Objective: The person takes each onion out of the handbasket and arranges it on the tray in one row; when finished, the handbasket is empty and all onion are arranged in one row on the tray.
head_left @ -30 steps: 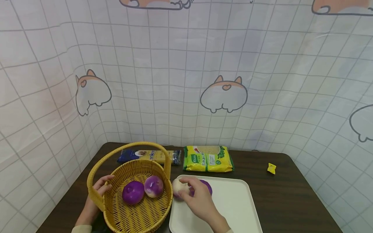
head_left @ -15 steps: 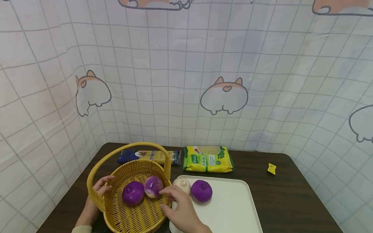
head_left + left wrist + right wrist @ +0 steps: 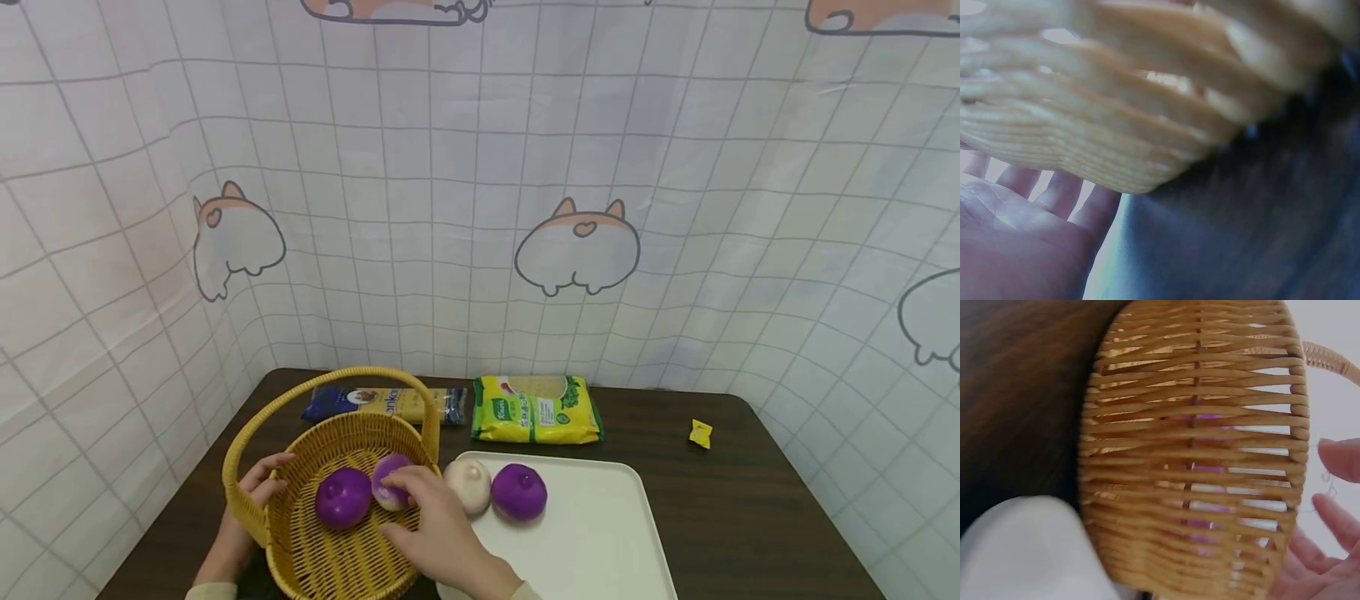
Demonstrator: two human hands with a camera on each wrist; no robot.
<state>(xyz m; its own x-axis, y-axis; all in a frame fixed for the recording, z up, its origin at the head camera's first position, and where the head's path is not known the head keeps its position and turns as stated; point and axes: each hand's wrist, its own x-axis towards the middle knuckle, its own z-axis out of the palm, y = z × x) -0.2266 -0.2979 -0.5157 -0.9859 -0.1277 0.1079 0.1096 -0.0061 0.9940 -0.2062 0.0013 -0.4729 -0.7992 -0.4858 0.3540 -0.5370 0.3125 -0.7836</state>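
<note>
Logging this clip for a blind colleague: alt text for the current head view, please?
A person's right hand hangs over a round woven yellow basket holding a round purple vegetable and a round purple-and-white one; the left hand rests against its side. Right of it, a round whitish vegetable and another purple one sit on a white rectangular tray.

To the left of the basket (image 3: 337, 567), a pale cream sleeve (image 3: 212, 592) ends in a plain, slightly curved edge. To the right of the basket, another sleeve (image 3: 527, 592) in a matching pale cream shows only as a small corner. The left hand (image 3: 258, 483), at the basket's left side, is bare, with slim fingers and fine creases across its palm. The right hand (image 3: 442, 527), at the basket's right side, is bare too, its fingertips rounded.
</note>
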